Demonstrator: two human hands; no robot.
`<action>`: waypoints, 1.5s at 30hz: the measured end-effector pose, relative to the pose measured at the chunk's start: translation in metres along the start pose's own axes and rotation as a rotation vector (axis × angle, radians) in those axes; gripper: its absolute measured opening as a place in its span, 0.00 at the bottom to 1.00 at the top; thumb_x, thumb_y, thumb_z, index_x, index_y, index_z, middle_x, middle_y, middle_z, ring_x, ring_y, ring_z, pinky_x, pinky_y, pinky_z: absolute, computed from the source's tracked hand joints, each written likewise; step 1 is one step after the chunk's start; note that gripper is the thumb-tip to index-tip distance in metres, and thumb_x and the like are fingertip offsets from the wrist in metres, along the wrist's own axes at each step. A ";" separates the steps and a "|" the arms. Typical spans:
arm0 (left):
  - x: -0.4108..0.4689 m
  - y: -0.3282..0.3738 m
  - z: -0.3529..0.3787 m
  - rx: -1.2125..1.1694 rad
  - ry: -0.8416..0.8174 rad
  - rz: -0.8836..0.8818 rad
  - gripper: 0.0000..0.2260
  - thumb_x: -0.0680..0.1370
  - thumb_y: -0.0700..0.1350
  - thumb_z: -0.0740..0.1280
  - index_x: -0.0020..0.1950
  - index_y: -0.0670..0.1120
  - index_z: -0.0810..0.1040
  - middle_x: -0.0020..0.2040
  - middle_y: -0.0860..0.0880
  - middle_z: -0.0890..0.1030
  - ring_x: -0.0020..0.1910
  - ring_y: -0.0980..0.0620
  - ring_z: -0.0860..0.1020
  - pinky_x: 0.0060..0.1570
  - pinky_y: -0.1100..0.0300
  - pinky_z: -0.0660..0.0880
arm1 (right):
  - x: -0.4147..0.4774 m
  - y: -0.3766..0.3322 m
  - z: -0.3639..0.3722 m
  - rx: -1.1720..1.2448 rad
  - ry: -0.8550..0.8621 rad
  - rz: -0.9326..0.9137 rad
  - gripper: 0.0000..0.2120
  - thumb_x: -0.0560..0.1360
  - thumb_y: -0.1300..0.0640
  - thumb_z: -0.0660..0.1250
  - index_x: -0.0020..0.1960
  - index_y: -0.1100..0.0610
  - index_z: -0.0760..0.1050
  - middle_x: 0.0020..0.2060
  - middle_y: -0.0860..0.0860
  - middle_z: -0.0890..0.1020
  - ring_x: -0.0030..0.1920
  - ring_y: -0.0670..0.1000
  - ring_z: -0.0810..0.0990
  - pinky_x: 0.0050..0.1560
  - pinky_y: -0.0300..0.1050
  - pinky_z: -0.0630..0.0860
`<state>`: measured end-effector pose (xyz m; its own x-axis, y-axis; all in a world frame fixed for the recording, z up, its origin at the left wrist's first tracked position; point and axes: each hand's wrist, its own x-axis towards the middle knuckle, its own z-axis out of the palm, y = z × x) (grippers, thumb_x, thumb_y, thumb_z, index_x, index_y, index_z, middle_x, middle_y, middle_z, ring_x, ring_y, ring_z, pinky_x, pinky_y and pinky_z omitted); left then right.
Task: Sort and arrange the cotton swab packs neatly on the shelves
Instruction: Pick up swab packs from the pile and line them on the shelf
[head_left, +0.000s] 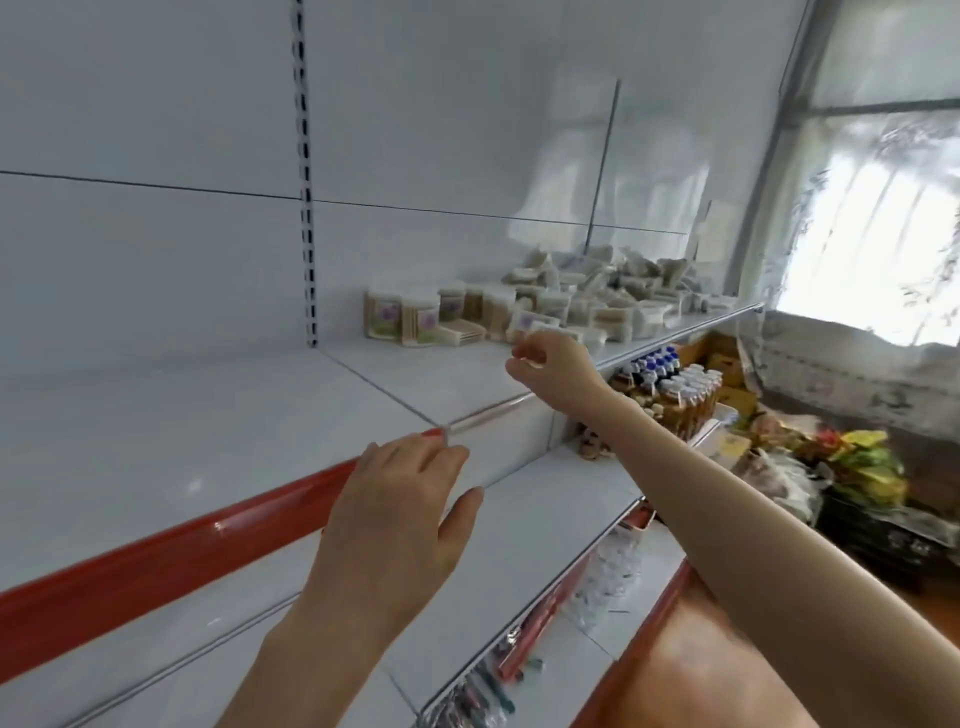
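Observation:
Cotton swab packs lie in a loose heap (613, 291) at the right end of the upper white shelf (426, 384). Left of the heap, a few round tubs with purple labels (384, 314) stand upright beside a flat pack (462, 332). My right hand (553, 366) reaches over the shelf edge, and its curled fingers pinch the near edge of a flat purple-labelled pack (530, 321) at the front of the heap. My left hand (405, 499) is lower and closer, with straight fingers touching the shelf's front rail (208, 525).
The shelf's left part and the lower shelf (545, 499) are bare white panels. Bottles with blue and white caps (670, 379) stand below the heap. Bagged goods and colourful packets (862, 467) sit on the floor at the right. Hanging items (514, 654) line the bottom rail.

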<state>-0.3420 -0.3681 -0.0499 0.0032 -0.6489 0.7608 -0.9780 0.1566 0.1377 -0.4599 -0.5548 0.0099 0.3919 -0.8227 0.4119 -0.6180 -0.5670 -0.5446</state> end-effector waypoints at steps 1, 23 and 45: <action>0.010 0.011 0.015 -0.009 0.007 0.010 0.18 0.72 0.52 0.58 0.48 0.43 0.83 0.44 0.46 0.83 0.42 0.46 0.82 0.45 0.46 0.80 | 0.004 0.016 -0.012 0.008 0.005 0.004 0.13 0.75 0.57 0.65 0.57 0.62 0.77 0.54 0.56 0.80 0.54 0.51 0.76 0.49 0.38 0.67; 0.225 0.148 0.307 -0.136 -0.049 -0.062 0.20 0.73 0.56 0.58 0.52 0.45 0.82 0.47 0.50 0.83 0.45 0.49 0.82 0.43 0.59 0.75 | 0.147 0.329 -0.138 0.235 0.226 0.108 0.15 0.74 0.56 0.67 0.59 0.57 0.76 0.51 0.50 0.80 0.52 0.47 0.77 0.53 0.40 0.71; 0.387 0.125 0.400 0.400 0.198 -0.386 0.19 0.73 0.53 0.59 0.50 0.41 0.82 0.44 0.45 0.82 0.40 0.42 0.81 0.42 0.52 0.76 | 0.499 0.388 -0.088 -0.109 -0.157 -0.277 0.24 0.76 0.40 0.59 0.53 0.62 0.71 0.47 0.57 0.77 0.48 0.57 0.77 0.43 0.45 0.70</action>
<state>-0.5462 -0.8977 0.0084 0.3756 -0.4462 0.8123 -0.9009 -0.3813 0.2072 -0.5642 -1.1813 0.0689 0.6502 -0.6392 0.4106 -0.5396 -0.7690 -0.3427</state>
